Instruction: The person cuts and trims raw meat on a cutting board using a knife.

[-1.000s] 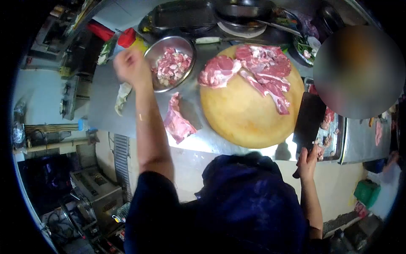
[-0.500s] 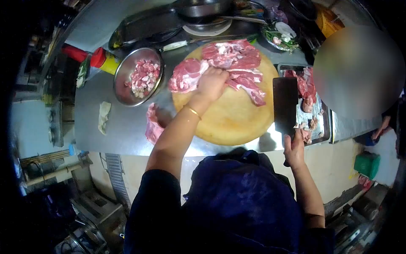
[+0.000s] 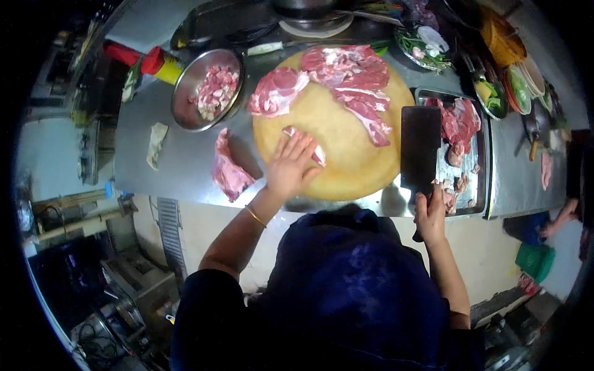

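Note:
My left hand (image 3: 291,166) lies with fingers stretched out and thumb apart over a small strip of meat (image 3: 319,154) on the round chopping board (image 3: 359,170). The fingers cover part of the strip. Closed round the handle of a wide, dark cleaver (image 3: 421,145) is my right hand (image 3: 431,216); the blade points away from me, between the board and a metal tray (image 3: 484,167). Farther up the board lie a rounded cut of meat (image 3: 276,93), a large slab of meat (image 3: 343,65) and a long piece of meat (image 3: 370,117).
A steel bowl (image 3: 179,102) of diced meat stands left of the board. Another meat piece (image 3: 229,167) and a pale cloth-like scrap (image 3: 157,145) lie on the metal counter (image 3: 133,167). Meat fills part of the tray. Pans and a plate of greens (image 3: 427,59) stand behind.
My left hand has come off the larger meat and moved toward me, now over a small strip near the board's front left. The right hand still holds the cleaver upright. The view has shifted slightly.

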Demonstrator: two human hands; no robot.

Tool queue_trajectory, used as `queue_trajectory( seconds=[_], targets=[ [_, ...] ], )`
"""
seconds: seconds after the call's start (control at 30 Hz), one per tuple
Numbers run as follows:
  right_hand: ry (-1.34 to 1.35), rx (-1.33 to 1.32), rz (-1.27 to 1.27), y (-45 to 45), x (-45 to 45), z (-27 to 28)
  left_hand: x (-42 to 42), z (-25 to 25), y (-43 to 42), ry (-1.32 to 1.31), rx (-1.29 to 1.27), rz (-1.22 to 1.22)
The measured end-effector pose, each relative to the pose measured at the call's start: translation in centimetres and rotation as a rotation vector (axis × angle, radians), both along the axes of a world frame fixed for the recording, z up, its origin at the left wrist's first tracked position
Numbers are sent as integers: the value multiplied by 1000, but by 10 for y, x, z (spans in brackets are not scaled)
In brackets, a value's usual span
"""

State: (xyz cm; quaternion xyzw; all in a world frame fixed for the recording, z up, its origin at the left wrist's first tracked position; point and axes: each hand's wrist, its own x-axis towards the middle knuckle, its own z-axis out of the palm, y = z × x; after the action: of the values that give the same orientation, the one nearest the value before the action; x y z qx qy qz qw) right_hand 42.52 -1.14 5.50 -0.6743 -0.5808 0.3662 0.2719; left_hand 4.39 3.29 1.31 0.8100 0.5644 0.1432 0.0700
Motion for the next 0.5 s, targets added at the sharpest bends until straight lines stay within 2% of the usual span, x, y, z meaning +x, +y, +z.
queue_trajectory(
  seconds=[0.07, 0.3, 0.4, 0.5],
  targets=[
    [-22, -32, 23, 1, 3, 5, 3, 11, -3, -5, -89, 14],
    [-187, 3, 190, 18, 16, 7, -20, 7, 8, -103, -47, -21],
    [-182, -73, 177, 18, 17, 9, -19, 15, 22, 48, -21, -212],
    [-184, 43, 193, 18, 17, 3, -11, 24, 40, -11, -75, -188]
  ],
)
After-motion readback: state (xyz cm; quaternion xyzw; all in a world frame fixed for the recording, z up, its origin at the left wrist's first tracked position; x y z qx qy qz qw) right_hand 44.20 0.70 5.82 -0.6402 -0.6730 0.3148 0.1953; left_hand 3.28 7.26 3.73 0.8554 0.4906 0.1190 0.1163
